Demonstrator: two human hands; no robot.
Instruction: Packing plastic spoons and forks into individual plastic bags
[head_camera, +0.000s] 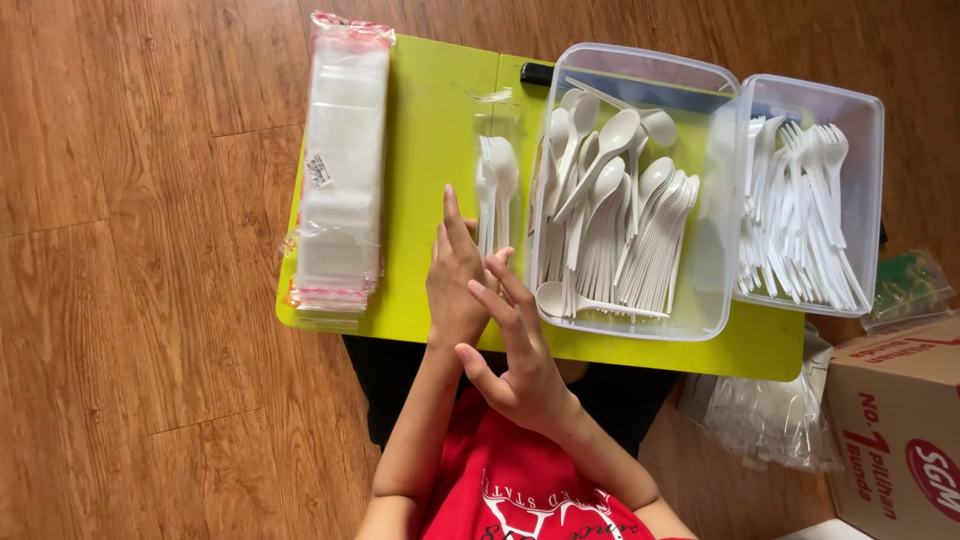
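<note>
My left hand (455, 280) lies over the front of the lime-green table (430, 120), fingers straight and pointing away from me. Its fingertips are just left of a small clear bag (497, 185) that holds white plastic cutlery. My right hand (515, 350) has its fingers spread and touches the left hand at the fingertips. Neither hand holds anything. A clear tub of white plastic spoons (620, 200) stands directly right of my hands.
A tall stack of empty clear bags (343, 170) lies along the table's left side. A second clear tub with white forks (800, 210) sits at the right end. A black marker (535, 72) lies at the back. On the wooden floor are filled bags (770, 415) and a cardboard box (900, 420).
</note>
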